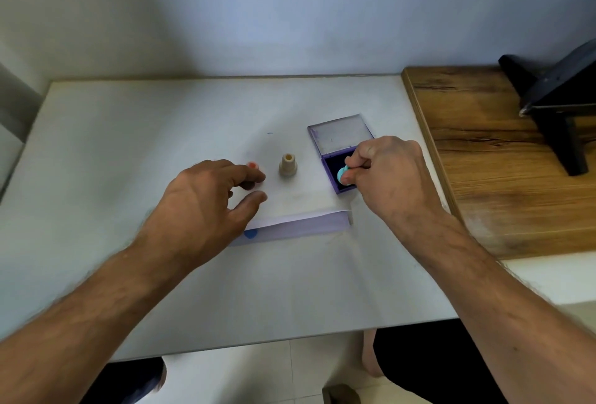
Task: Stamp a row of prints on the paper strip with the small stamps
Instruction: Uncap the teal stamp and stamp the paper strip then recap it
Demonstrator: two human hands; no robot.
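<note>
My right hand (390, 174) is pinched tight around a small teal stamp (342, 174). I hold it over the dark ink in the ink pad (335, 179), I think so its round face can get wet with ink. It is tipped a bit, so I can see that face. I cannot tell if it touches the ink right now.

The ink pad is a little purple box. Its lid (340, 136) is flipped open and lies flat behind it. The lid looks smooth and shiny, like hard plastic.

My left hand (206, 207) has its fingers spread open. They curl toward a small red stamp (252, 166) on the table. I think I am about to pick it up, but I cannot tell if I am touching it. The hand looks blurry.

Between the red stamp and the ink pad stands 1 tan stamp (288, 165). It stands up straight, wide at the bottom and thin at the top.

The paper strip (303, 226) lies flat on the white table (113, 145), close to me, just in front of the stamps. It is long, thin and pale. It has 1 blue round print (250, 233) near its left end. The rest is bare, so the row has only begun.

A brown wooden top (483, 178) sits to the right, with a black stand (554, 107) on it.
</note>
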